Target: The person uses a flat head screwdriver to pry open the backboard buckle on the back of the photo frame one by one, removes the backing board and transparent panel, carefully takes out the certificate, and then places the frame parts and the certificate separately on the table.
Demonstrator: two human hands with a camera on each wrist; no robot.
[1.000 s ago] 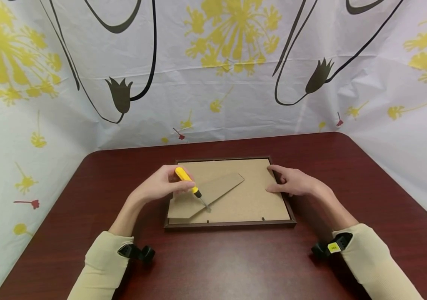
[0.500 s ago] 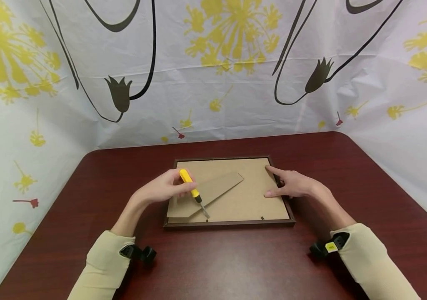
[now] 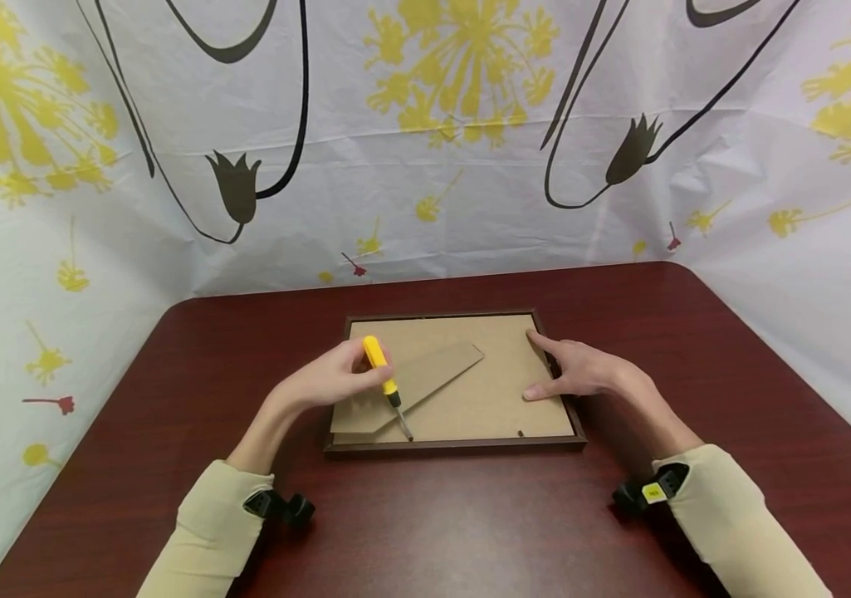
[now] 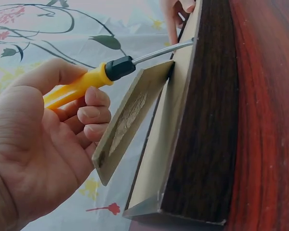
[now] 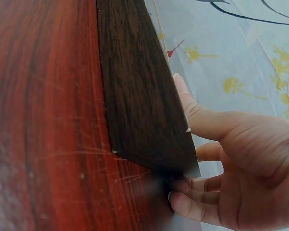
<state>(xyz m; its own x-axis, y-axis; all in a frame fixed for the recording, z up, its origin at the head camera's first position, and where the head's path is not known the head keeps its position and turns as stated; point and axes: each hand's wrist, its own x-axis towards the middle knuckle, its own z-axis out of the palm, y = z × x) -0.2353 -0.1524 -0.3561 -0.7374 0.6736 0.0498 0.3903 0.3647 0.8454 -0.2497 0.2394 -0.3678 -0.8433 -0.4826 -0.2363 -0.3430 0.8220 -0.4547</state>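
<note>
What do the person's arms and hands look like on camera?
The left hand and right hand are ungloved. The left sleeve and right sleeve are plain cream. A small black left wrist device and right wrist device sit at the cuffs; the right bears a yellow label.

Head cam sat up high & pretty far back, looking fwd & down at the table [image 3: 470,531], w/ the flowery sheet [image 3: 365,208] behind. L wrist cam [image 3: 270,503] was low & v. close, looking past the L hand [image 3: 335,378] along the frame [image 3: 462,446]. R wrist cam [image 3: 649,493] was low & close too, facing the frame's corner by the R hand [image 3: 578,370]. Head & L wrist views both showed the screwdriver [image 3: 380,362].
</note>
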